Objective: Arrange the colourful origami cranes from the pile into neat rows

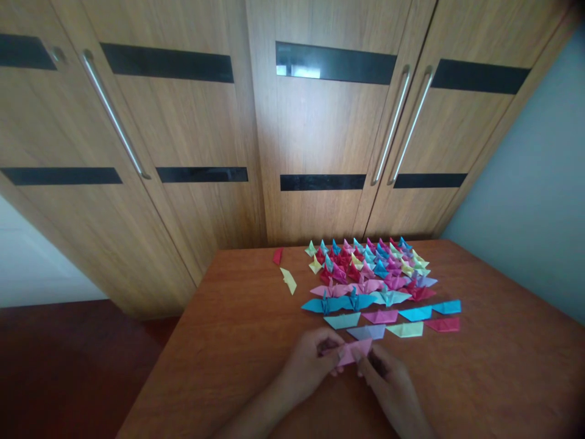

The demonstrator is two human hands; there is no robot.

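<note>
A pink folded origami paper (354,352) is held just above the table between my two hands. My left hand (315,356) pinches its left end with thumb and fingers. The right end sits between the thumb and fingers of my right hand (386,375). Just beyond my hands lie several flat folded papers, among them a lavender one (367,332), a pale yellow one (406,330) and a red one (443,324). Behind these stand rows of small paper cranes in many colours, with blue cranes (338,303) in the nearest row.
The brown wooden table (228,341) reaches back to a wooden wardrobe (320,134) with metal handles. A pale yellow paper piece (289,281) and a small red one (278,256) lie left of the cranes. A pale wall (525,183) rises on the right.
</note>
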